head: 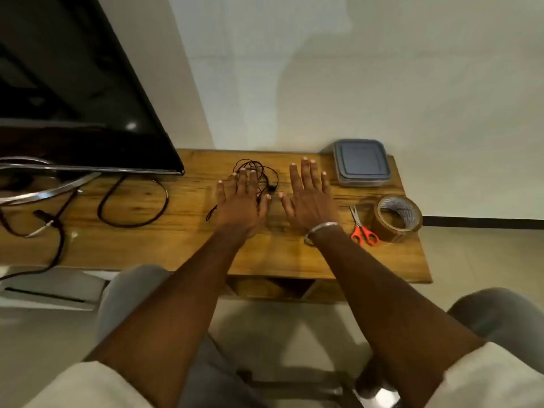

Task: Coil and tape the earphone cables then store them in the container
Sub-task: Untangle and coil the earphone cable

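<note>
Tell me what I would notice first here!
The left hand and right hand are spread open over the middle of the wooden table. The left one partly covers tangled black earphone cables. Right of them lie red-handled scissors and a brown tape roll.

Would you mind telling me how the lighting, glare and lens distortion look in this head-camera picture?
Head view: soft, warm, even light; a faint broad shadow on the wall; one small glare spot on the black screen; the wide lens splays the table edges and stretches both forearms; the earphone cables, partly behind the left hand, look slightly soft.
</note>
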